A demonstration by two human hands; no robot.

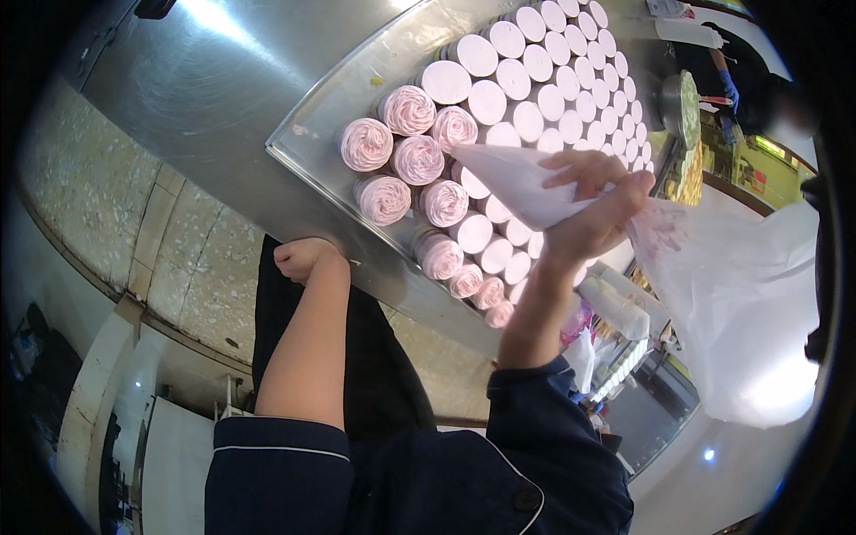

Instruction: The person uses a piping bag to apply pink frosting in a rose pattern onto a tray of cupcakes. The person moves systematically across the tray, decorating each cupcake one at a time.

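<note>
My right hand (595, 207) squeezes a clear plastic piping bag (511, 184) filled with pale pink cream. The bag's tip points at the near edge of a cup with a pink cream swirl (455, 128); whether they touch I cannot tell. Several other cups with pink swirls (418, 160) stand around it at the tray's near corner and along its near side. Beyond them are rows of cups with flat, pale pink tops (487, 101). My left hand (304, 257) is curled into a fist by the table's near edge, holding nothing visible.
The cups stand on a metal tray (321, 114) on a steel table (221, 87). A metal bowl of pale green cream (687, 110) with a red-handled utensil is beyond the tray. A person with a blue glove (729, 90) stands there. The bag's loose end (742, 301) hangs at right.
</note>
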